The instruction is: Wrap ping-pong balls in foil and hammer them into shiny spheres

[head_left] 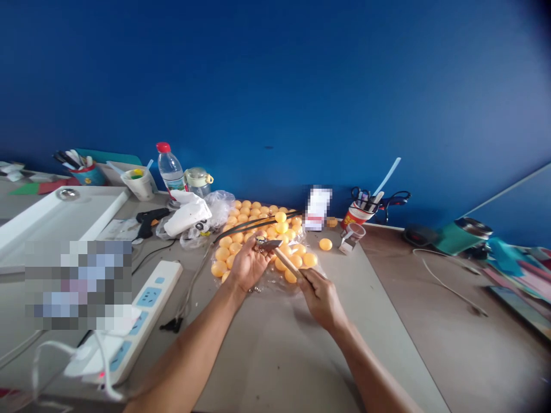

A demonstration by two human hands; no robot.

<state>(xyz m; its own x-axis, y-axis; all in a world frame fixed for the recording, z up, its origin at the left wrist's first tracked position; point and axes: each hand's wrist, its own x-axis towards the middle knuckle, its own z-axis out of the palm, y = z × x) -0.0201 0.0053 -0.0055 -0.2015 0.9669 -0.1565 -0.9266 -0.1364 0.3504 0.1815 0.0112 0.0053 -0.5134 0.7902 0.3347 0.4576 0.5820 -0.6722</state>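
My right hand (pixel 321 298) is closed around the wooden handle of a hammer (pixel 295 265). The hammer's dark metal head lies over the fingers of my left hand (pixel 249 264). That hand is turned palm up, its fingers curled at a small shiny object (pixel 259 242) by the head; what this is cannot be made out. Behind both hands, many orange balls (pixel 243 221) are packed in clear plastic, with black strips (pixel 253 222) lying across them. A few small shiny bits (pixel 255 289) rest on the table just under my left wrist.
Left of my arm lies a white power strip (pixel 148 304) with cords, near a black glue gun (pixel 150 221) and a white tray (pixel 107 195). A red-capped bottle (pixel 170 166) stands behind. On the right are a loose orange ball (pixel 325 244), a clear cup (pixel 353 234) and a pen cup (pixel 358 213).
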